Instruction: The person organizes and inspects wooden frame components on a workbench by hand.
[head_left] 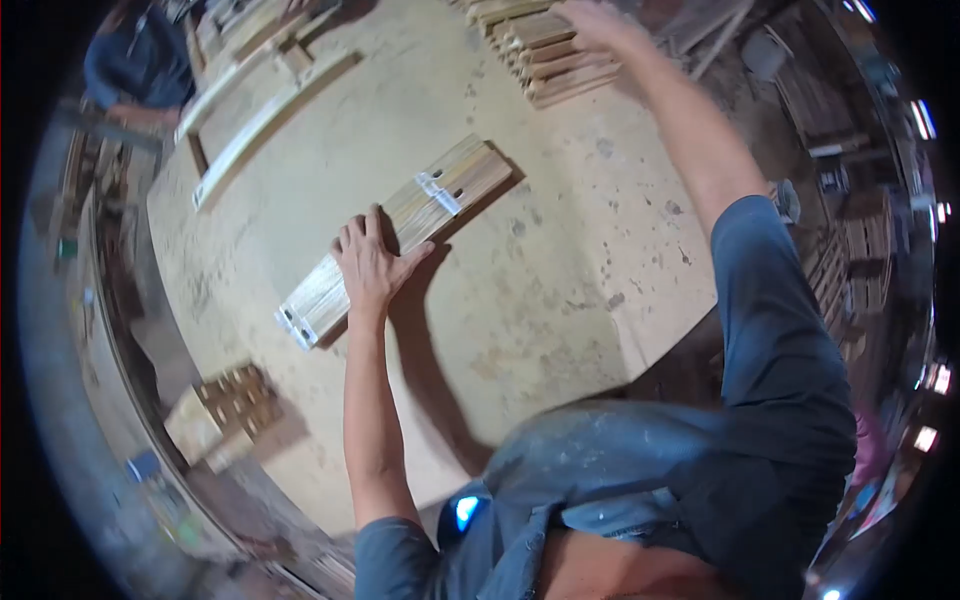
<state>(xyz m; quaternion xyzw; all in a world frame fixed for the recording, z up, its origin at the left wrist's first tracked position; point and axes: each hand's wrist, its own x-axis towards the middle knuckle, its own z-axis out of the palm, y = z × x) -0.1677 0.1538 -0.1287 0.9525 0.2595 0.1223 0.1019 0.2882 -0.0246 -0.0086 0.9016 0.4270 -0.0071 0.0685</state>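
Observation:
A flat wooden board [470, 180] lies diagonally on the worktable, with dark slots and pale bands near both ends. My left hand [370, 265] spans its width, fingers over the far edge and thumb along the near edge. At the top of the view, my right hand [600, 32] reaches out with fingers extended, slightly blurred. It overlaps a stack of narrow wooden slats [560, 75] at the table's far side.
The pale, stained worktable [540, 350] fills the middle. A wooden frame [275, 110] lies at the upper left, close to another person [140, 60]. A bundle of slotted wood pieces [235, 405] sits at the lower left edge. Stacked timber [865, 240] stands on the right.

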